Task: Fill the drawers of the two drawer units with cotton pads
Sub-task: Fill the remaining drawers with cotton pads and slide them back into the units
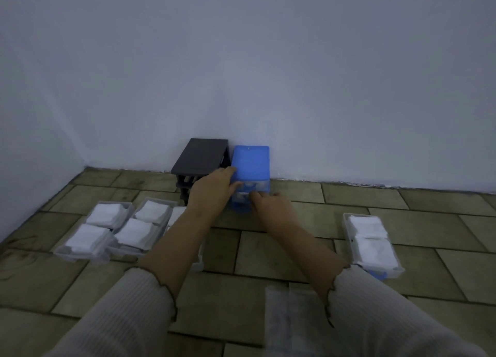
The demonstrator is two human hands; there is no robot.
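Two boxy plastic drawer units against the wall: black unit [200,156], blue unit [251,163]. Left hand [212,193] grips the blue unit's top corner; right hand [271,205] pinches a drawer front. Clear drawers [373,242] of fluffy square cotton pads [84,238] lie on tiled floor [268,252].

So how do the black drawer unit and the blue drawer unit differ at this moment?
The black drawer unit shows open slots with no drawers visible; the blue drawer unit has a drawer in its top slot. No hand touches the black one; the left hand holds the blue one while the right hand works at its front. Both stand against the wall on the tiled floor.
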